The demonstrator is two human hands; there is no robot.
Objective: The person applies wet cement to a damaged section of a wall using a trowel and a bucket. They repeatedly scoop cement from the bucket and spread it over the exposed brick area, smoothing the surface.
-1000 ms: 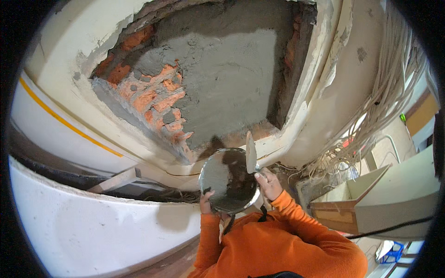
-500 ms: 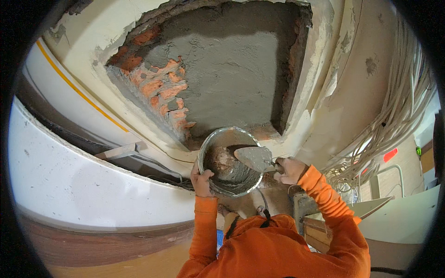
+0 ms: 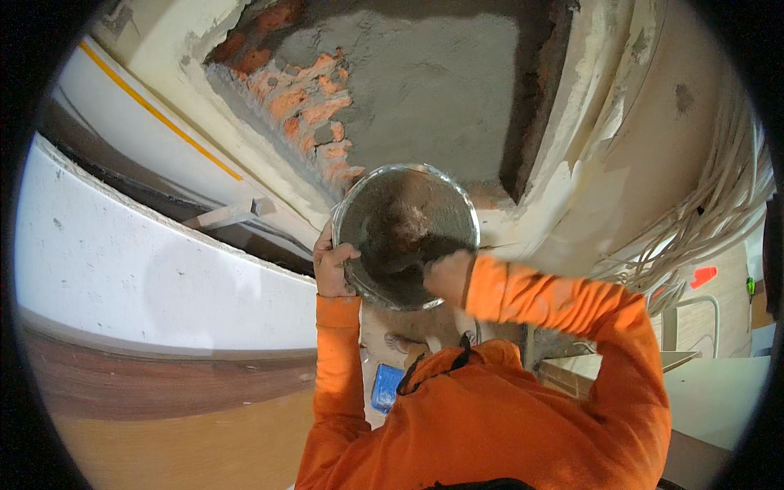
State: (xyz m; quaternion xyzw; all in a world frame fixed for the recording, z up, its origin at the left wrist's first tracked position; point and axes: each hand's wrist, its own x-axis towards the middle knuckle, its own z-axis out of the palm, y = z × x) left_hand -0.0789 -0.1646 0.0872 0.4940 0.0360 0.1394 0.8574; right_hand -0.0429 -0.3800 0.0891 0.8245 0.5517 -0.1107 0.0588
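Observation:
A round bucket (image 3: 404, 181) with a shiny rim stands out in front of me, wet grey mortar (image 3: 384, 237) coating its inside. My left hand (image 3: 333, 263) grips its left rim, thumb over the edge. Over the lower right of the bucket, my right hand (image 3: 447, 278) reaches inside, closed round the handle of the trowel it held a moment before. The hand is slightly blurred, and the trowel's blade is lost in the dark mortar. Beyond the bucket, grey mortar (image 3: 433, 90) covers most of a recess in the wall, with bare red brick (image 3: 306, 110) showing on its left side.
A bundle of pale cables (image 3: 694, 204) hangs down the right wall. A white panel (image 3: 163, 261) runs along the left, above brown boards (image 3: 163, 384). A blue tray (image 3: 385, 387) lies on the floor below. At right stands a metal-framed thing (image 3: 717, 322) near a pale board (image 3: 719, 392).
My right hand has gone left and into the bucket with the trowel, whose blade showed above the rim before. The bucket and left hand sit higher and slightly left; the view has shifted.

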